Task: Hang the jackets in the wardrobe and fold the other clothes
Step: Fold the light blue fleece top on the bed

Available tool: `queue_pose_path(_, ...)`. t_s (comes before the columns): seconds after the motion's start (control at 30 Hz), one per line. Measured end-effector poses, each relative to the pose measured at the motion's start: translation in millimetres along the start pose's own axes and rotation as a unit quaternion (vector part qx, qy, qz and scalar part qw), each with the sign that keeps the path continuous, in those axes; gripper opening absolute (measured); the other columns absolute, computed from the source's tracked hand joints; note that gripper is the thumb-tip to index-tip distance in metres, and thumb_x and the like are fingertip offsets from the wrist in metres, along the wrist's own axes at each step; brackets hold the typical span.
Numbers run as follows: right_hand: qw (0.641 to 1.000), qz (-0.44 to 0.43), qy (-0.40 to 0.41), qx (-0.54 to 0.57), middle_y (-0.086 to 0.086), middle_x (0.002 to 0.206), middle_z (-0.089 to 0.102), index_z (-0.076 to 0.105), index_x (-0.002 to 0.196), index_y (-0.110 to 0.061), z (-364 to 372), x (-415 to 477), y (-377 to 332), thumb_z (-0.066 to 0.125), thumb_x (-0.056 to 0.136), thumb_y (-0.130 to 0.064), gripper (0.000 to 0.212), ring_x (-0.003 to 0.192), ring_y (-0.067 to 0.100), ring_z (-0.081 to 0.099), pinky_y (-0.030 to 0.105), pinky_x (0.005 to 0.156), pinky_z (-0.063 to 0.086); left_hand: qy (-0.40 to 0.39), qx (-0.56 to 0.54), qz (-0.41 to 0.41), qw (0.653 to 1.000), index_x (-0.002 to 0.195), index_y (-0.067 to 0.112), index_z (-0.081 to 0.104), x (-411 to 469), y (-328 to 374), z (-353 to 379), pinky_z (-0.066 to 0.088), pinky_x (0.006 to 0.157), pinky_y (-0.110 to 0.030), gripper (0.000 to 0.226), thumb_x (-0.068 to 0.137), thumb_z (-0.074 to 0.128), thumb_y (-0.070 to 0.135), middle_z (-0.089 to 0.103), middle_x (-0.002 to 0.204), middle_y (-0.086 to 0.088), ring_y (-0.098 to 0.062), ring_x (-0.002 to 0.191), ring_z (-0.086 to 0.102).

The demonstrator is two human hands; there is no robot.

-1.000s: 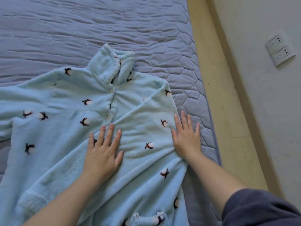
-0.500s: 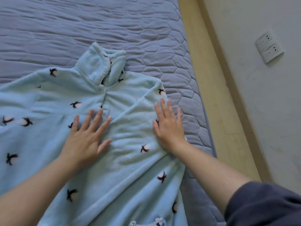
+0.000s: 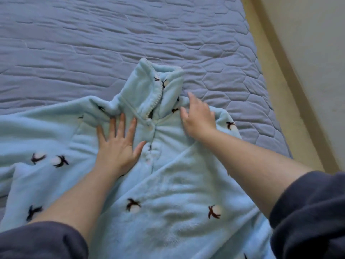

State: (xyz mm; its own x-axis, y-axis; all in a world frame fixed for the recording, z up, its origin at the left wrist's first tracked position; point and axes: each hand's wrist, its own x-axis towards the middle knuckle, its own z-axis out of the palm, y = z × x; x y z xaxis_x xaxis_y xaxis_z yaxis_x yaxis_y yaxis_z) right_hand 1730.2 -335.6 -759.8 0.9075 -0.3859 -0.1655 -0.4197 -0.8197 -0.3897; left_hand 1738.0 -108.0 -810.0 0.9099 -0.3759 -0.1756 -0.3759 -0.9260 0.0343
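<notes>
A light blue fleece top point(image 3: 173, 184) with dark cotton-boll prints lies front side up on the quilted purple bed point(image 3: 93, 43). Its collar point(image 3: 156, 90) points away from me. My left hand point(image 3: 117, 144) presses flat on the chest, fingers spread, just left of the button placket. My right hand point(image 3: 197, 118) rests on the fabric by the right side of the collar, at the right shoulder, with fingers loosely bent and slightly blurred. The left sleeve spreads out toward the left edge of view.
The bed's right edge point(image 3: 268, 101) runs diagonally down to the right. Beyond it lies a strip of tan floor point(image 3: 283, 90) and a pale wall point(image 3: 317, 43). My dark sleeves fill the bottom corners.
Both hands have slid up the top from mid-chest toward the collar, pushing the fabric flat. The view has moved closer to the collar, and the wall socket has left the frame.
</notes>
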Motion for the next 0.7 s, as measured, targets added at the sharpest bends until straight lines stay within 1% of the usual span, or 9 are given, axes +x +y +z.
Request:
queue_pose_path(0.13,0.979,-0.044,0.01,0.197,0.008,0.145,0.036,0.025,0.148,-0.026,-6.3,48.8,-21.9,0.049,0.086,-0.018,0.067,0.125,0.027,0.045,0.048,0.105,0.037,0.055,-0.039,0.008,0.998,0.152,0.029,0.013,0.9,-5.6,7.8,0.003,0.112,-0.054,0.076,0.083,0.014,0.062,0.011,0.159,-0.007,-0.027,0.146,0.01)
queue_pose_path(0.17,0.983,-0.082,0.001,0.167,0.007,0.148,0.031,0.032,0.144,-0.027,-9.9,58.9,-26.7,0.05,0.084,-0.013,0.065,0.129,0.026,0.041,0.046,0.108,0.035,0.066,-0.049,0.011,0.997,0.15,0.027,0.021,0.5,-6.3,8.7,0.007,0.112,-0.054,0.074,0.083,0.021,0.059,0.018,0.158,-0.008,-0.028,0.145,0.016)
queue_pose_path(0.27,0.982,-0.151,-0.069,-0.089,0.001,0.156,0.018,0.042,0.135,-0.027,-29.7,84.9,-33.3,0.058,0.083,-0.018,0.055,0.142,0.024,0.019,0.047,0.113,0.024,0.087,-0.061,0.013,0.994,0.146,0.025,0.033,-0.7,-6.5,9.0,0.015,0.112,-0.055,0.07,0.082,0.03,0.054,0.031,0.153,-0.009,-0.03,0.14,0.029)
queue_pose_path(0.33,0.96,-0.149,-0.123,-0.203,0.004,0.151,0.027,0.046,0.133,-0.023,-45.1,99.5,-38.8,0.064,0.08,-0.027,0.056,0.139,0.027,0.022,0.047,0.111,0.027,0.09,-0.065,0.015,0.994,0.145,0.025,0.035,-0.6,-7.0,8.4,0.016,0.112,-0.055,0.069,0.082,0.032,0.054,0.033,0.152,-0.009,-0.029,0.139,0.031)
queue_pose_path(0.4,0.948,-0.201,-0.143,-0.201,0.007,0.136,0.044,0.058,0.119,-0.014,-56.9,110.0,-52.7,0.069,0.075,-0.024,0.046,0.127,0.028,0.038,0.04,0.104,0.036,0.095,-0.069,0.014,0.993,0.144,0.025,0.037,-0.3,-7.3,7.7,0.016,0.111,-0.054,0.069,0.082,0.034,0.053,0.036,0.151,-0.009,-0.029,0.138,0.033)
queue_pose_path(0.47,0.953,-0.262,-0.11,-0.103,0.006,0.119,0.054,0.066,0.101,-0.006,-65.3,114.3,-75.4,0.068,0.073,-0.013,0.029,0.11,0.021,0.051,0.026,0.092,0.04,0.096,-0.074,0.011,0.993,0.143,0.024,0.038,-0.4,-7.4,6.6,0.016,0.111,-0.054,0.068,0.081,0.035,0.053,0.038,0.149,-0.009,-0.029,0.137,0.036)
queue_pose_path(0.57,0.958,-0.248,-0.145,0.005,0.001,0.087,0.059,0.065,0.091,-0.008,-70.3,113.9,-104.8,0.061,0.075,-0.009,0.016,0.081,0.014,0.054,0.025,0.07,0.043,0.098,-0.082,0.007,0.992,0.142,0.025,0.039,-0.2,-8.0,5.5,0.016,0.111,-0.053,0.067,0.081,0.037,0.053,0.04,0.148,-0.008,-0.028,0.136,0.038)
queue_pose_path(0.63,0.952,-0.22,-0.207,-0.044,-0.002,0.08,0.058,0.062,0.088,-0.017,-71.4,117.6,-106.1,0.059,0.079,-0.014,0.01,0.077,0.015,0.053,0.027,0.065,0.042,0.099,-0.088,0.007,0.991,0.142,0.025,0.039,-0.6,-8.2,5.4,0.016,0.111,-0.053,0.067,0.08,0.038,0.052,0.04,0.148,-0.007,-0.027,0.136,0.038)
queue_pose_path(0.7,0.93,-0.223,-0.206,-0.208,0.0,0.082,0.056,0.058,0.089,-0.021,-76.8,124.4,-101.0,0.058,0.082,-0.019,0.007,0.08,0.021,0.051,0.028,0.064,0.037,0.101,-0.092,0.009,0.991,0.142,0.025,0.039,-0.6,-8.3,4.9,0.015,0.111,-0.053,0.067,0.08,0.038,0.052,0.039,0.149,-0.007,-0.027,0.137,0.037)
